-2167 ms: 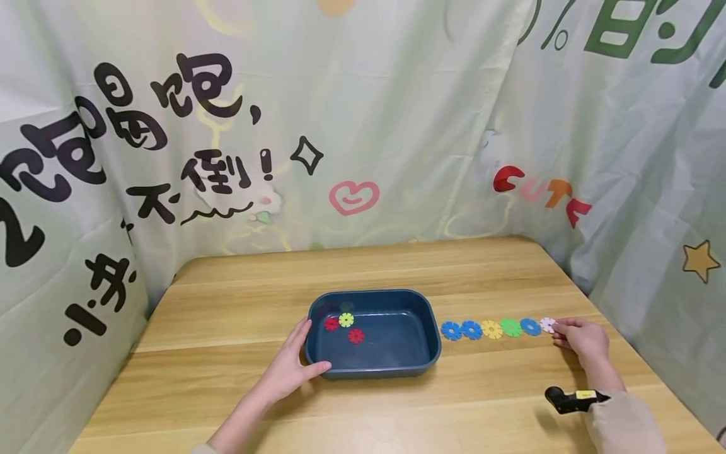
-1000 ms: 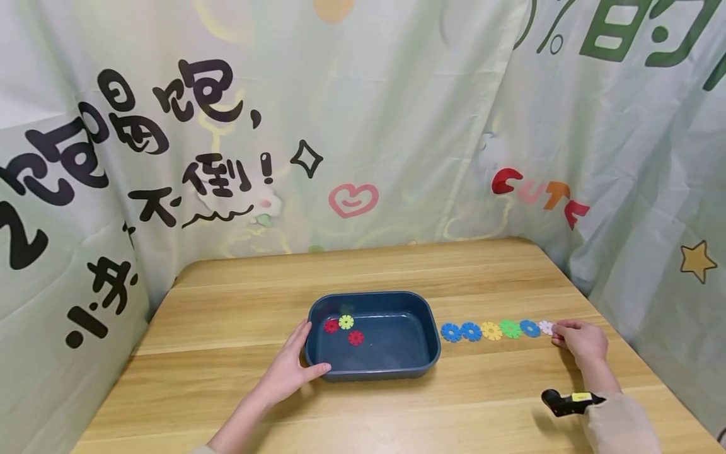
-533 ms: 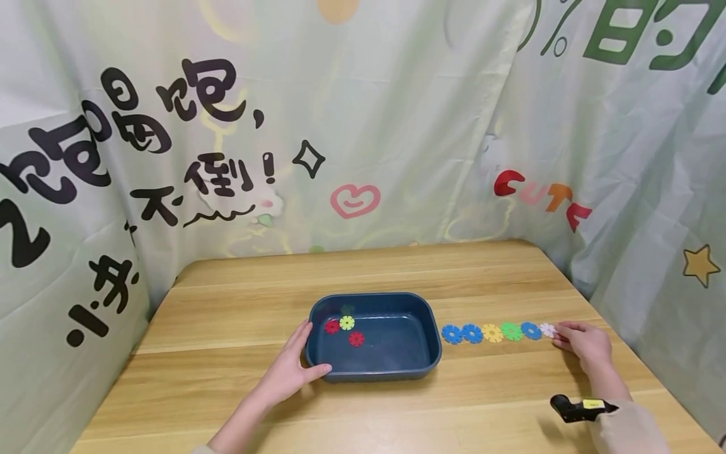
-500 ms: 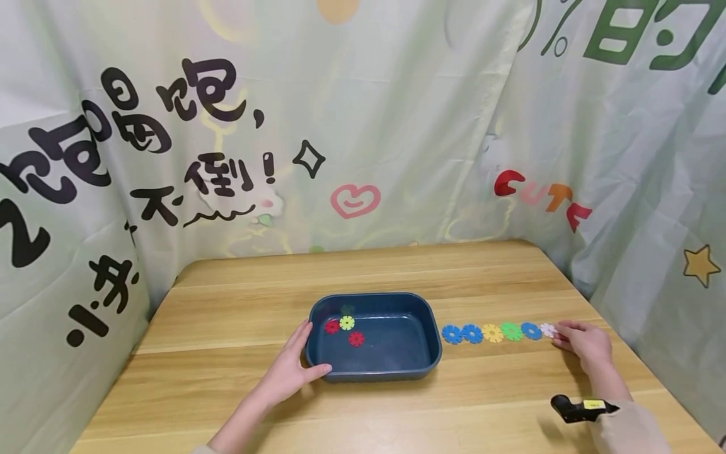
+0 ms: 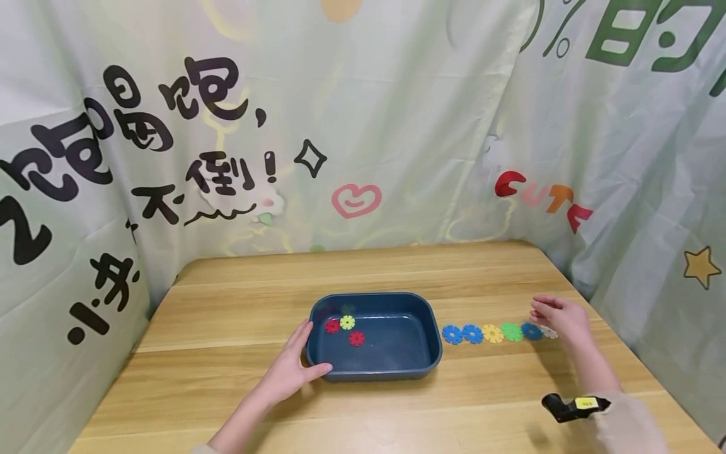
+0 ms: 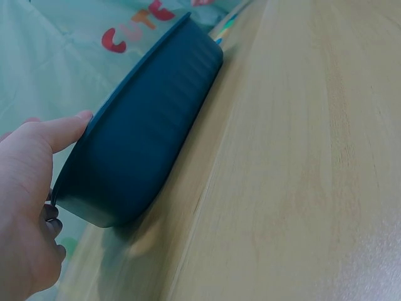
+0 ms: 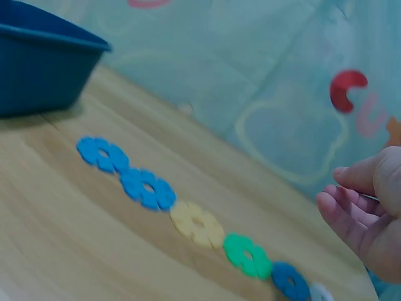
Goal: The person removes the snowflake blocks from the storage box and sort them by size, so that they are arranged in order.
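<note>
My left hand grips the left end of a dark blue rectangular plastic basin, thumb at the front rim and fingers along the end wall. Two red slotted discs and a yellow-green slotted disc lie inside it. To its right runs a row of slotted flower discs: two blue, a yellow disc, a green disc, another blue disc and a white disc. Above the row's right end hovers my right hand, fingers loosely bent, holding nothing; it partly covers the white disc in the head view.
The wooden table carries the basin and the row. A printed curtain hangs behind and along both sides of it. A black wrist-worn device sticks out at my right sleeve.
My right hand has let go of the white disc and risen, moving back and slightly left. The white disc stays at the row's right end; left hand and basin hold their place.
</note>
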Tool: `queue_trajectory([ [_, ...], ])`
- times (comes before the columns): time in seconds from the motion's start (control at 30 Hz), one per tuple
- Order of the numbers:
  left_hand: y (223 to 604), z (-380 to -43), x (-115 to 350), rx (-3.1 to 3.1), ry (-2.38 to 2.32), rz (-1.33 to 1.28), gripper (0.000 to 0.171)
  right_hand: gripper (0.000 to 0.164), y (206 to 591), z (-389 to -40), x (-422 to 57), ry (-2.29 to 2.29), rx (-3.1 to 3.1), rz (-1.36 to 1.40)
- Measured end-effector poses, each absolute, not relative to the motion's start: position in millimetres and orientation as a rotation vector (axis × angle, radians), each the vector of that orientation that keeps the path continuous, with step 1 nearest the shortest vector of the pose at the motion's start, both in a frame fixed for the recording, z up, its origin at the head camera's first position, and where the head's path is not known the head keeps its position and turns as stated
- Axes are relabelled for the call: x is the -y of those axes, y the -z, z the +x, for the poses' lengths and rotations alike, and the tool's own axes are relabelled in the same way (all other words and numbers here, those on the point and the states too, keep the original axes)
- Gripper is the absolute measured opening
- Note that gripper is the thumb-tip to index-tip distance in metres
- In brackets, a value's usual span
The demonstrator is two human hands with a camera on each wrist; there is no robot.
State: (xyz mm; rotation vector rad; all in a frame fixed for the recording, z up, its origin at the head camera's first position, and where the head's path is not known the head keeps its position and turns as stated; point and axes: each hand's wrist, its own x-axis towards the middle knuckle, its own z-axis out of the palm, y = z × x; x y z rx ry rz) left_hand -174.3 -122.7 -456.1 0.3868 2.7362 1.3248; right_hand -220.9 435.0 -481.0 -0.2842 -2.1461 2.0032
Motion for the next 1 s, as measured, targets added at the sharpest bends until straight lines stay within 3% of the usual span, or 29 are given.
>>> queue_trajectory([
  [0.1, 456.5, -174.5, 123.0, -2.740, -1.328, 0.388, 0.094, 0.041, 488.7, -236.2, -434.2, -2.029, 2.118, -0.255],
  [0.17, 456.7, -174.5, 123.3, -2.743, -1.331, 0.388, 0.094, 0.034, 488.2, -242.5, -429.9, -2.050, 2.108, -0.198],
  [0.27, 456.9, -174.8, 123.8, -2.744, -1.338, 0.385, 0.094, 0.028, 449.8, -229.8, -397.3, -1.999, 2.213, -0.151],
  [0.43, 455.8, -174.5, 124.5, -2.739, -1.354, 0.385, 0.093, 0.035, 402.1, -212.0, -349.6, -1.978, 2.280, -0.022],
  [0.73, 455.9, -174.8, 124.8, -2.749, -1.354, 0.399, 0.093, 0.042, 376.9, -213.2, -299.7, -1.945, 2.385, 0.066],
  [1.0, 458.1, -173.7, 123.4, -2.733, -1.371, 0.420, 0.092, 0.036, 376.9, -224.8, -261.6, -1.982, 2.454, 0.147],
])
